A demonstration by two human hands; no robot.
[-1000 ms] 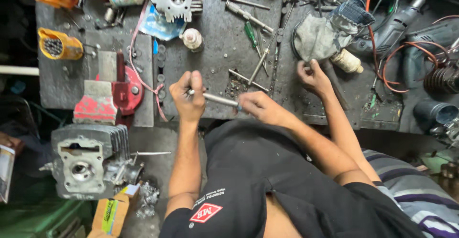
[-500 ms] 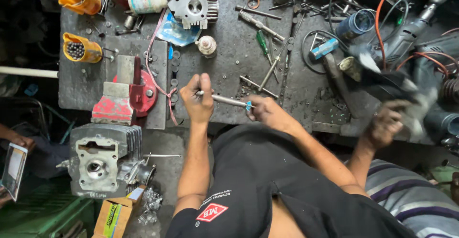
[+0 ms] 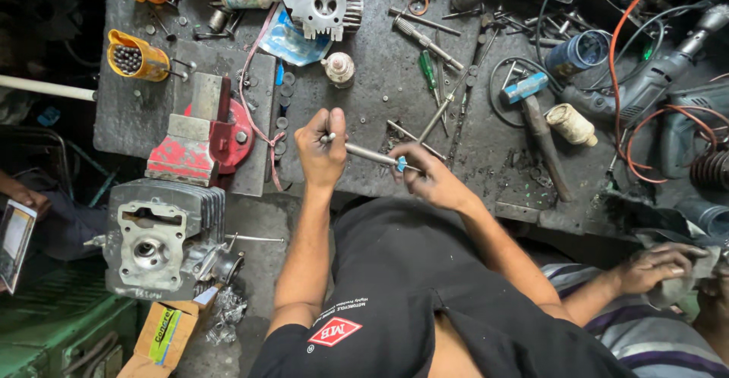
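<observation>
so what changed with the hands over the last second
The right hand came back from the far right of the bench and took hold of the blue-tipped end of the metal rod. The left hand kept its grip on the rod's other end. The red vise and the hammer stayed where they were.

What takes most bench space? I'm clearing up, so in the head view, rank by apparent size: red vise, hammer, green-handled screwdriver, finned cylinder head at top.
1. red vise, largest
2. finned cylinder head
3. hammer, long but thin, so its place against the cylinder head is unsure
4. green-handled screwdriver, smallest
</observation>
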